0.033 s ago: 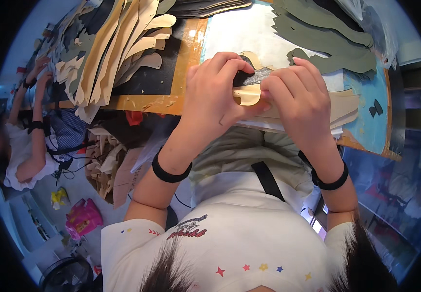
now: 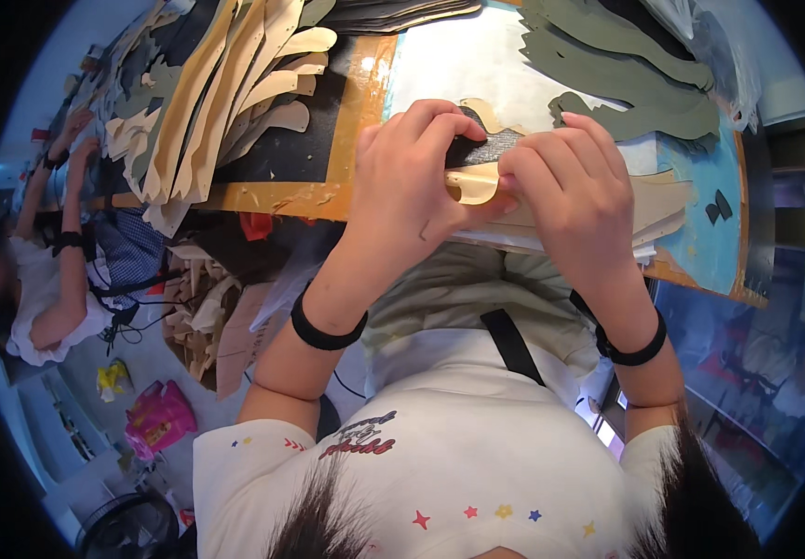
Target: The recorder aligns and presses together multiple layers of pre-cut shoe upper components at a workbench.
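Observation:
Both hands meet over the table's near edge. My left hand (image 2: 402, 177) is closed on a cream leather-like piece (image 2: 474, 184), whose rounded end curls up between the thumbs. My right hand (image 2: 575, 186) pinches the right side of that same piece. A dark, rough-textured patch (image 2: 488, 147) shows just beyond it; whether it belongs to the same piece I cannot tell. Past the fingers, another cream wavy-edged piece (image 2: 484, 114) lies on a white sheet (image 2: 458, 70). The fingertips are partly hidden behind the held piece.
Long cream strips (image 2: 221, 112) are heaped at the left, overhanging the table edge. Dark green cut pieces (image 2: 607, 65) fan out at the far right; tan sheets (image 2: 658, 200) lie by my right wrist. Another person (image 2: 62, 270) works at the left. A box of scraps (image 2: 202, 321) stands below.

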{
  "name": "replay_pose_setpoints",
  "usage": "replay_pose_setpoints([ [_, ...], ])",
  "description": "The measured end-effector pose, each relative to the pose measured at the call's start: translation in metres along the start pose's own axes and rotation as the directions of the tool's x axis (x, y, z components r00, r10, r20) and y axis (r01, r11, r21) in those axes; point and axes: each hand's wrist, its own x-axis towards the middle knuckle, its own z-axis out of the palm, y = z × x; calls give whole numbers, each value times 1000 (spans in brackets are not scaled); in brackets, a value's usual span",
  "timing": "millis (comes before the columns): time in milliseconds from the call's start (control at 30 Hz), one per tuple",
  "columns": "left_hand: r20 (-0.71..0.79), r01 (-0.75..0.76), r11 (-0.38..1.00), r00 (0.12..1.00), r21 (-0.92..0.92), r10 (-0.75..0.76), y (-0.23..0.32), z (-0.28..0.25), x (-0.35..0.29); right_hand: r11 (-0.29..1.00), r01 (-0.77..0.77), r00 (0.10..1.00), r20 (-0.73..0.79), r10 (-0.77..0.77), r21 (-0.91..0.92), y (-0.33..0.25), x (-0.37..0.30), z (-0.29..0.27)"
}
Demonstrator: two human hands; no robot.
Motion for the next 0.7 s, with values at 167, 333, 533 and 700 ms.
replay_pose_setpoints([
  [167, 13, -33, 999, 999, 14, 33, -3, -5, -1, 1000, 16, 999, 49, -16, -2, -13, -1, -13],
  [333, 2, -88, 992, 996, 87, 89, 3, -7, -1, 997, -23, 1000, 8, 23, 75, -11, -5, -9],
  [533, -166, -217, 963, 956, 158, 243, 10, -8, -1, 986, -84, 996, -4, 86, 146, -4, -16, -3],
  [700, -23, -357, 874, 923, 329, 385, 19, -13, 1, 970, -84, 995, -37, 95, 228, 0, -24, 3],
])
